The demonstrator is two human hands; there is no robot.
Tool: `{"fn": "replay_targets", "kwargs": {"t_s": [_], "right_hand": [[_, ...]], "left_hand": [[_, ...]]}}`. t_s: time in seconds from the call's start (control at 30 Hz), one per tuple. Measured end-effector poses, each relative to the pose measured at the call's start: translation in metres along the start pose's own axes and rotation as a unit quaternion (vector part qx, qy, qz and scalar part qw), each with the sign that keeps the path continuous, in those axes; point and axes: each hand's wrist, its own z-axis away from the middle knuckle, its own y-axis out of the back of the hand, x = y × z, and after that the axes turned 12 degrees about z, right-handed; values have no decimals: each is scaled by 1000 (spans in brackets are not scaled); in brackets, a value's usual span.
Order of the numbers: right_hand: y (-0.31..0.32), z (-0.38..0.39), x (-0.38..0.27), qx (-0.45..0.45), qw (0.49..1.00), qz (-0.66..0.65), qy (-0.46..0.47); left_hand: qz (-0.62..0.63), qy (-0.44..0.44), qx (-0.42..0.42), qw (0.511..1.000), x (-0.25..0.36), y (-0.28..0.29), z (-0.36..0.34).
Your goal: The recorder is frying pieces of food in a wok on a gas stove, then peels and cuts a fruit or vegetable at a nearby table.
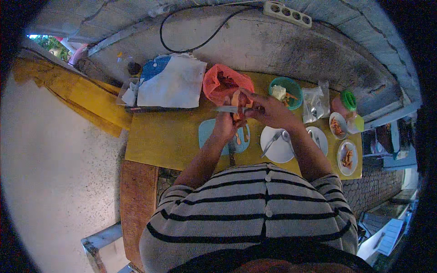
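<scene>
A knife (224,109) is gripped in my right hand (274,112), its blade pointing left across my other hand. My left hand (224,126) is closed around an orange piece (236,98) that looks like a carrot; fingers cover part of it. Both hands meet above the light blue cutting board (206,134), where a few orange strips (238,138) lie. Just beyond them sits a red plastic bag (216,81), its mouth open and its contents dark. The exact contact between blade and orange piece is too blurred to tell.
Right of the board are a white plate (277,153) with a spoon and fork, and a second plate (321,144). A green bowl (298,101), clear bag (315,102), two dishes of orange food and a green-lidded jar (348,100) stand farther right. White sheets (175,86) lie left.
</scene>
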Motion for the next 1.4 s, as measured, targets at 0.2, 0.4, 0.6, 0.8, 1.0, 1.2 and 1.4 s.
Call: {"fn": "replay_targets", "kwargs": {"t_s": [0.2,0.4,0.6,0.8,1.0,1.2,1.4], "right_hand": [[2,2,-8,-23,999,-28,-36],[-10,5,-3,72,997,-13,2],[2,4,-2,18,1000,16,13],[-11,4,-9,79,995,-51,-22],[-3,1,-10,22,999,-42,-16],[-9,1,-2,125,991,-39,39],[-2,1,-4,22,995,-83,-39]], "left_hand": [[-244,-8,-20,970,-4,9,5],[-89,36,-25,995,-24,11,-3],[287,140,-23,947,-34,16,-11],[263,95,0,960,-54,25,-20],[133,-17,39,990,-44,6,-9],[204,26,-54,977,-48,25,-16],[279,82,-42,956,-48,24,-26]]}}
